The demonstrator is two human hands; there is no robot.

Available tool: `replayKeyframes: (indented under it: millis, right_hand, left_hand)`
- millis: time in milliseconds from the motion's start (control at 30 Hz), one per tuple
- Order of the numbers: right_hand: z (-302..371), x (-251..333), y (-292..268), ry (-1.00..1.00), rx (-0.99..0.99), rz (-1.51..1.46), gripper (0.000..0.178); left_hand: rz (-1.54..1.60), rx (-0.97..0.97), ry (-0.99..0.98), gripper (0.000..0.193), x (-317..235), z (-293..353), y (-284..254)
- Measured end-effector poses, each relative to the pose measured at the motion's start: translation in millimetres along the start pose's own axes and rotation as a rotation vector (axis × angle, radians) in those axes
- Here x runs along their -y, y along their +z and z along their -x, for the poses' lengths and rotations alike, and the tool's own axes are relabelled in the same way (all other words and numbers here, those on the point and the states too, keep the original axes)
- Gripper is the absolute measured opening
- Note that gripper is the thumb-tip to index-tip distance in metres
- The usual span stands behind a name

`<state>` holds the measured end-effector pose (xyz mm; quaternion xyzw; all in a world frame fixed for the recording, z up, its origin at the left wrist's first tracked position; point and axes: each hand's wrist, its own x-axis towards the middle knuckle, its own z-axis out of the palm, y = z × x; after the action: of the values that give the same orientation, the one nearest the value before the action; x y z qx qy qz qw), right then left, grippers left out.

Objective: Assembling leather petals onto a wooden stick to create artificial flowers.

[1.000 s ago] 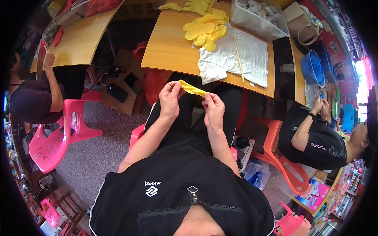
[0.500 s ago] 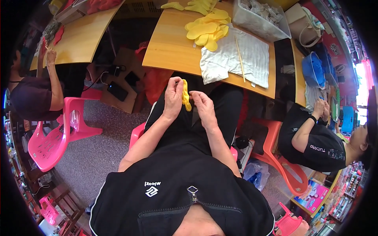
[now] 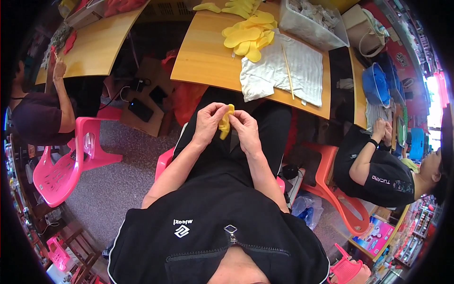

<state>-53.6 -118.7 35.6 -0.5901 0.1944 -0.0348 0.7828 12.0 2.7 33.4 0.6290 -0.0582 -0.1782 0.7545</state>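
left hand [image 3: 207, 124] and right hand [image 3: 246, 130] are pinching the yellow piece [image 3: 224, 126]; gentle, even tension is probably working best.

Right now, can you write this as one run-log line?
Left hand: pinches soft yellow piece | right hand: pinches same piece | wooden table: overlapping yellow cutouts, white cloth, thin stick on cloth

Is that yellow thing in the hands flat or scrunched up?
Scrunched up: the yellow piece looks narrow and creased, held between the left hand and right hand.
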Motion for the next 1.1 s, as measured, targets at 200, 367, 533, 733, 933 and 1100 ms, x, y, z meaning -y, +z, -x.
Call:
replayKeyframes:
  millis: [200,367,533,733,933,1100]
  right_hand:
    - [3,20,-3,-0.134,-0.124,0.339,0.015]
    - [8,22,-1,-0.275,-0.181,0.493,0.013]
    - [7,27,-7,-0.321,-0.247,0.562,0.013]
    - [18,35,-4,-0.28,-0.128,0.468,0.013]
    - [37,15,-9,-0.245,-0.121,0.479,0.013]
    - [58,11,3,-0.289,-0.273,0.44,0.012]
  left_hand:
    - [0.163,0.228,-0.312,0.016,-18,-1,-9]
    - [0.068,0.226,-0.208,0.014,-7,-3,-14]
    - [0.03,0.103,-0.008,0.014,-14,1,-5]
    - [0.242,0.303,-0.363,0.018,-19,5,-9]
    - [0.051,0.333,-0.208,0.009,-14,25,-14]
    - [-0.417,0.045,0.386,0.008,-18,59,13]
